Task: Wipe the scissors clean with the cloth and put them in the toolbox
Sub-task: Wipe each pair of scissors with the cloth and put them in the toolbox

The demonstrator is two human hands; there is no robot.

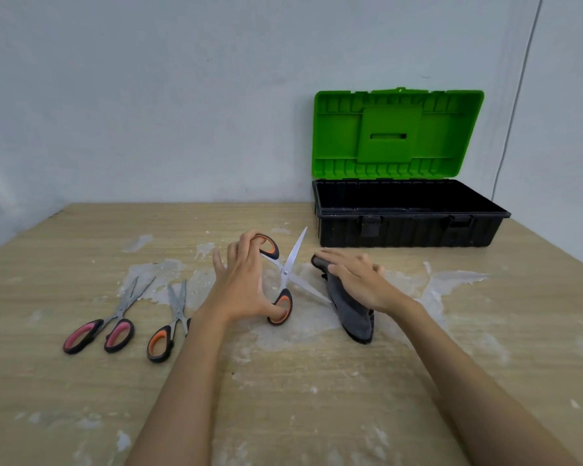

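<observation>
My left hand (243,280) holds a pair of orange-and-black handled scissors (286,270) by both handle loops, blades spread wide apart above the table. One blade points up toward the toolbox, the other runs right under the grey cloth (354,314). My right hand (360,280) lies flat on that cloth, fingers stretched out, pressing it over the lower blade. The toolbox (411,227) stands open at the back right, its black tub dark inside and its green lid (398,132) upright against the wall.
Two more pairs of scissors lie at the left: a pink-handled pair (108,324) and an orange-handled pair (170,327), partly behind my left forearm. The wooden table (283,398) is patchy with pale worn stains. A wall stands close behind it.
</observation>
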